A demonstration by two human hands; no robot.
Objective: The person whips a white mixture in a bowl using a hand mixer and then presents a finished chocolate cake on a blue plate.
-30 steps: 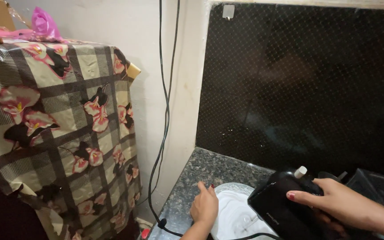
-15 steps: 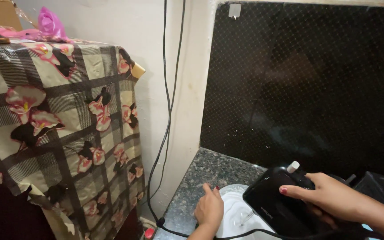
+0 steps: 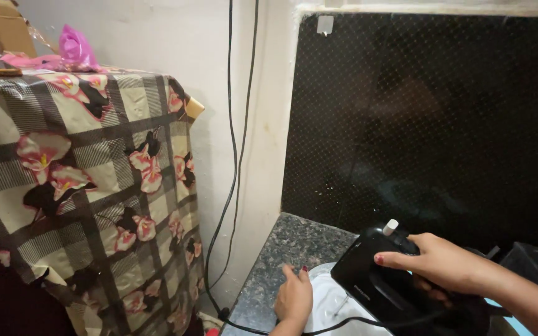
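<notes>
While the black hand mixer (image 3: 388, 287) hangs low at the right of the view over a white bowl (image 3: 330, 303), the right hand (image 3: 444, 264) is wrapped around its handle from above, fingers curled over the top and the grip clenched on the mixer. A small white knob sticks up from the mixer's upper end, just beside the thumb. Its metal beater shaft dips into the bowl, though the tips are too small to make out. The left hand (image 3: 294, 298) rests on the bowl's near left rim, fingers bent over the edge and steadying it; whether it truly clasps the rim or only presses on it I cannot tell. The bowl stands on a speckled grey stone bench (image 3: 280, 260), whose corner shows beside it. A black cord (image 3: 294, 327) runs across the bench below the bowl, and two more cables (image 3: 235, 155) drop down the pale wall. Behind the bench rises a dark dotted wall panel (image 3: 431, 118). To the left, well apart, stands furniture draped in a checked floral cloth (image 3: 82, 193), with a pink bag (image 3: 73, 48) on top.
</notes>
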